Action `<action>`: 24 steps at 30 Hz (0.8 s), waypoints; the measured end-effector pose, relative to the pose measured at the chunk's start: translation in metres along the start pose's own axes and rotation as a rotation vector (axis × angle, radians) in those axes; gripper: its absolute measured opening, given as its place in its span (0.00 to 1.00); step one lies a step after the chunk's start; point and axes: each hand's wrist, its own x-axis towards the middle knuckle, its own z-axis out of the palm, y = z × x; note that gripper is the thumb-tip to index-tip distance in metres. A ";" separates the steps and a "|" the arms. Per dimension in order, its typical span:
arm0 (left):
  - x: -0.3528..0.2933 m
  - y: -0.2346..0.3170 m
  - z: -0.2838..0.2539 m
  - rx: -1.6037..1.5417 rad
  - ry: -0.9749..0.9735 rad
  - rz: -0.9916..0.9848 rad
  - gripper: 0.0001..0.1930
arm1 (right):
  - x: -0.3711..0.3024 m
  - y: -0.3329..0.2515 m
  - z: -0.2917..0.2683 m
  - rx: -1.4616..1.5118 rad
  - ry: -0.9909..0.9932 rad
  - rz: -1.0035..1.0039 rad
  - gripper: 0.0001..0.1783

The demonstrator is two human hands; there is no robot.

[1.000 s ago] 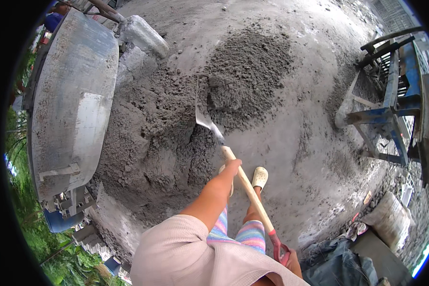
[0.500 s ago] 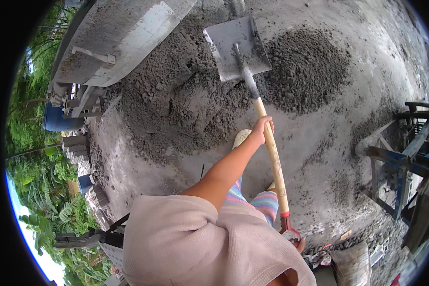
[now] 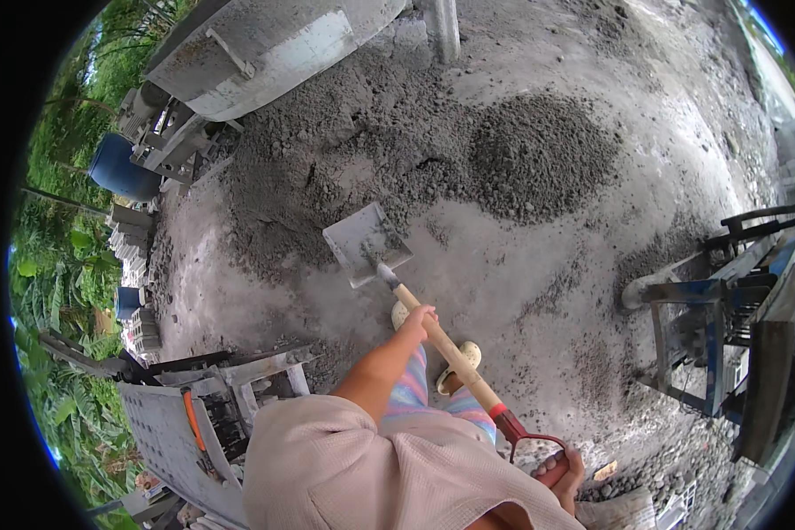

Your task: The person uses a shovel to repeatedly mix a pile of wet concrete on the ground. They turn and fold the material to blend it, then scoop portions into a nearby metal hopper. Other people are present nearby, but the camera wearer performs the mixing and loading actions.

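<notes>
I hold a square-bladed shovel (image 3: 455, 358) with both hands. My left hand (image 3: 417, 323) wraps round the wooden shaft just above the metal socket. At the other end, my right hand (image 3: 560, 470) grips the red D-shaped handle. The grey metal blade, carrying only a little residue, is at the near edge of a spread heap of dark grey, crumbly mix (image 3: 327, 150). A rounder pile of the same mix (image 3: 546, 157) lies to its right. Whether the blade touches the ground I cannot tell.
A large metal mixer drum (image 3: 274, 53) stands at the far left, with a blue barrel (image 3: 125, 166) and stacked blocks (image 3: 129, 234) beside it. A blue metal frame (image 3: 715, 327) stands on the right. Machinery with a perforated panel (image 3: 168, 442) is close on my left. My clogs (image 3: 461, 367) are near the shaft.
The shovel blade has come back from over the heap toward my feet and to the left. Both hands keep their hold, and the view has shifted.
</notes>
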 end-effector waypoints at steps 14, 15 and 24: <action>-0.098 0.076 0.023 -0.189 -0.097 0.001 0.09 | 0.003 0.039 0.180 0.074 -0.561 0.188 0.15; -0.094 0.078 0.016 -0.213 -0.087 -0.014 0.09 | -0.001 0.040 0.184 0.063 -0.586 0.195 0.15; -0.065 0.126 0.023 -0.200 -0.208 0.060 0.09 | 0.028 0.047 0.253 0.005 -0.598 0.059 0.14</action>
